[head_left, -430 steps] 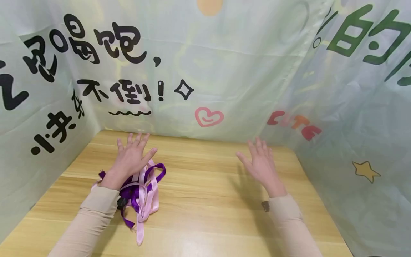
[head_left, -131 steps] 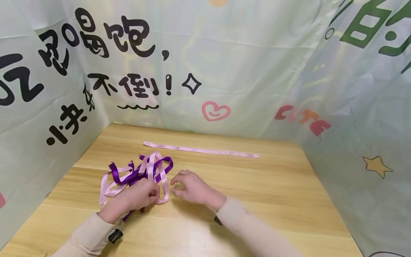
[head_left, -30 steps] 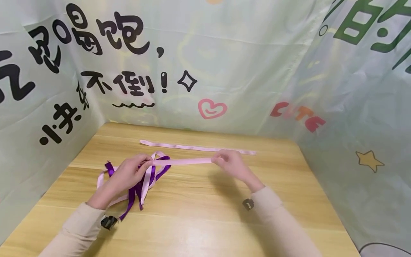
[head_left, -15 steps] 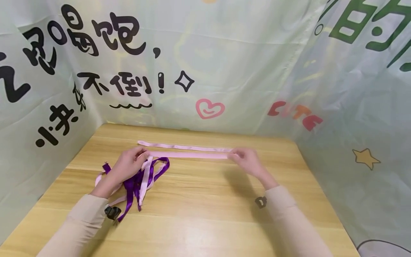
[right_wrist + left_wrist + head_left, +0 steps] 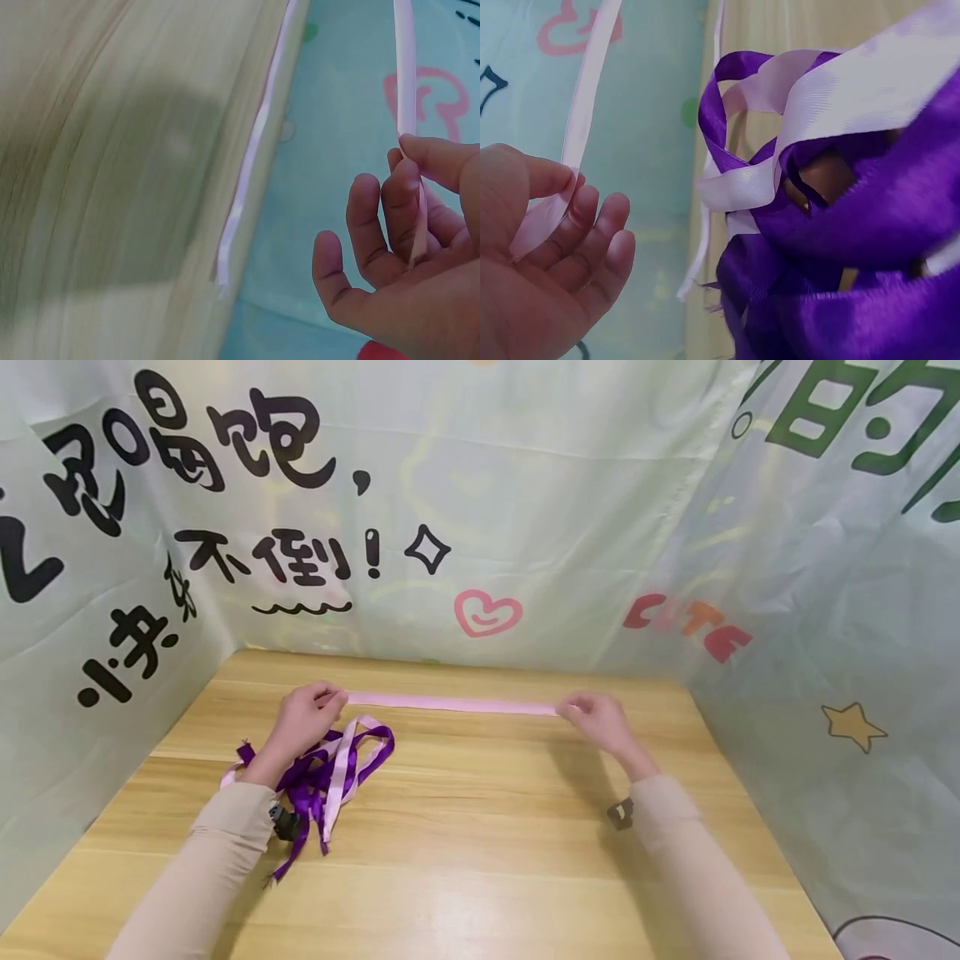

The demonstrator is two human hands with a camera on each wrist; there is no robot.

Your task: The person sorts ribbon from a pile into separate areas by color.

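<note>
A pink ribbon (image 5: 450,702) is stretched taut above the far part of the table. My left hand (image 5: 307,718) pinches its left end between thumb and forefinger; in the left wrist view the tail of that ribbon (image 5: 581,112) lies across the palm. The other end is pinched by my right hand (image 5: 597,722), with a short tail hanging past the fingers in the right wrist view. Beneath it on the table lies a second pink ribbon (image 5: 241,187), hidden behind the held one in the head view. A tangled pile of purple and pink ribbons (image 5: 318,781) sits below my left hand.
The wooden table (image 5: 480,827) is enclosed by a printed cloth (image 5: 570,527) at the back and both sides. The ribbon pile takes up the table's left part. A small black device (image 5: 285,821) is strapped at my left wrist, another (image 5: 621,814) at my right.
Both hands have moved toward the back with the held pink ribbon, the right also going rightward, so the ribbon is drawn longer and clear of the pile, over the ribbon lying behind.
</note>
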